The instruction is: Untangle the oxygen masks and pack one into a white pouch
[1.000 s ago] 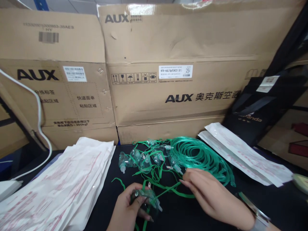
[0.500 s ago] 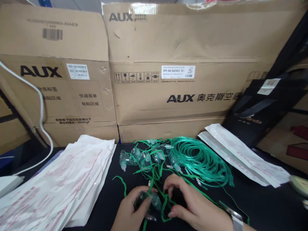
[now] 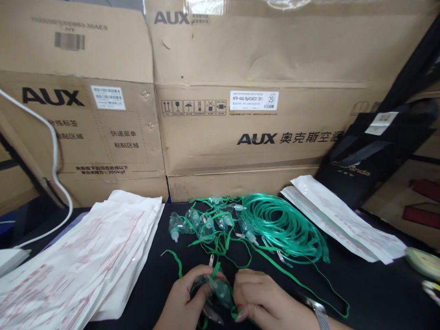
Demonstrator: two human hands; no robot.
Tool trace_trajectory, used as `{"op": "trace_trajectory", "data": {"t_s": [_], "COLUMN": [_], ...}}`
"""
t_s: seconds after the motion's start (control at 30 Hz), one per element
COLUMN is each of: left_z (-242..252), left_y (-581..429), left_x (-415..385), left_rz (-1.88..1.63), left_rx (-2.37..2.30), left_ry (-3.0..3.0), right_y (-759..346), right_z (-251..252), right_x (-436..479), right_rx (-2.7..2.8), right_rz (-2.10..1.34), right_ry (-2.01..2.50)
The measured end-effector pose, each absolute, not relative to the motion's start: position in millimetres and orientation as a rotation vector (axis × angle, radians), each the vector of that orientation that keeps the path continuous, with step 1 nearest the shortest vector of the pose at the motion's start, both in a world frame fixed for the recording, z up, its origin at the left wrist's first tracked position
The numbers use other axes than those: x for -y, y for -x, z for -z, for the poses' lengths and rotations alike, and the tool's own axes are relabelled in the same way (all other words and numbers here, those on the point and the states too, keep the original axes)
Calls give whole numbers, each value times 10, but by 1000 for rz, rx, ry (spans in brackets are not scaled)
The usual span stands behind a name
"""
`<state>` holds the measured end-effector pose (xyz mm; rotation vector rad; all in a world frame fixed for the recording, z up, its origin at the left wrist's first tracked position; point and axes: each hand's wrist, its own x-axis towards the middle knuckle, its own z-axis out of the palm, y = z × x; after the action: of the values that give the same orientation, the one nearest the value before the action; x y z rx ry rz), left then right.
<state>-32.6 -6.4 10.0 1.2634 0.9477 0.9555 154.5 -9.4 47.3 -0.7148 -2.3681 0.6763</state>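
Note:
In the head view my left hand (image 3: 185,295) is closed around a clear green oxygen mask (image 3: 222,292), low at the front of the dark table. My right hand (image 3: 257,295) is beside it, fingers curled and thumb pinched on the mask's green strap (image 3: 235,316). Part of the mask is hidden by my fingers. Just beyond lie several more transparent masks (image 3: 206,229) with tangled green straps (image 3: 220,247). To their right is a coil of green tubing (image 3: 285,231).
White printed pouches (image 3: 103,256) are stacked at left, and more pouches (image 3: 343,220) lie at right. Large cardboard boxes (image 3: 206,156) stand behind. A black bag (image 3: 357,160) leans at the right, and a white cable (image 3: 55,151) hangs at the left.
My right hand has closed from a loose, spread shape and moved in against the mask, taking hold of the strap. The loose straps beyond have shifted. My left hand keeps its grip.

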Motion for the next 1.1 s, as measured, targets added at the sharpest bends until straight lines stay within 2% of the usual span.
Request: {"op": "trace_trajectory", "data": {"t_s": [0.3,0.5,0.73,0.93,1.1], "left_z": [-227,-217,-50,57,67], "left_y": [305,327,332,312,216], "left_x": [65,54,38,67,143], "left_rz": [-1009,-1106,-1181,-1155,-1194], "left_rx": [-912,-988,-959,-937,-845], "left_ry": [-1063,-1009,-1021,-1356,-1374], "right_y": [-1704,-1943,-1870,-1627,-1605], "right_z": [-541,-570,-554,-639,-536], "right_x": [-25,-256,-268,53,13], "right_rx": [2234,1860,2015,2373,2398], "right_rz": [-670,-617,-188,-364,-364], "right_ry": [870,1169,1366,1212,1220]}}
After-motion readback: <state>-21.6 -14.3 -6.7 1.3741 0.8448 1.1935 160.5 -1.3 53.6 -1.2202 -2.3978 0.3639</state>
